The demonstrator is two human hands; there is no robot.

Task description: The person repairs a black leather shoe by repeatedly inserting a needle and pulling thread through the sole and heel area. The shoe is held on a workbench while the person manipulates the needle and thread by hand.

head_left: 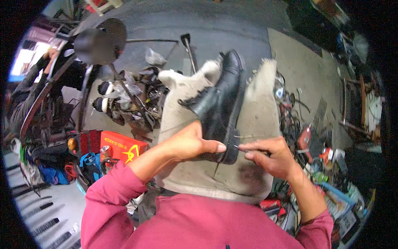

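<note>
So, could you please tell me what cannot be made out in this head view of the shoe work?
- Black shoe: its heel end is hidden behind the left hand.
- Tool in the right hand: too thin to identify; only a fine point near the sole shows.
- Thread at the sole: too small to follow.
- Clutter beside the grey cloth: blurred by the fisheye rim.

This looks like a shoe repair stall out on the street. Grey pavement (232,25) lies all around, old shoes (124,103) sit in a heap, and tools and bottles (327,166) lie scattered, though their shapes are blurry.
</note>
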